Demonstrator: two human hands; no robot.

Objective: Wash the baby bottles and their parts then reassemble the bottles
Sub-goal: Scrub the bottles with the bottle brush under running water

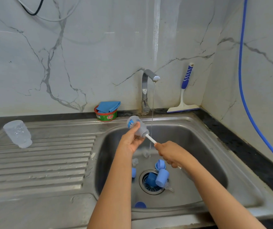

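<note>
Over the sink [198, 129], left hand [130, 142] grips bottle [136, 125]; right hand [170, 152] grips brush [149, 138].

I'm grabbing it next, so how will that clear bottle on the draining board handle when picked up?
The clear bottle looks like empty thin plastic, so probably light and not fragile. Droplets on its wall suggest it may be slippery. It stands narrow end down on the ribbed draining board, so a nudge could tip it.

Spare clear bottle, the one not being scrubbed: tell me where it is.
In the head view the spare clear bottle stands at far left on the ribbed draining board, near its back edge, well left of the green soap tub.
</note>
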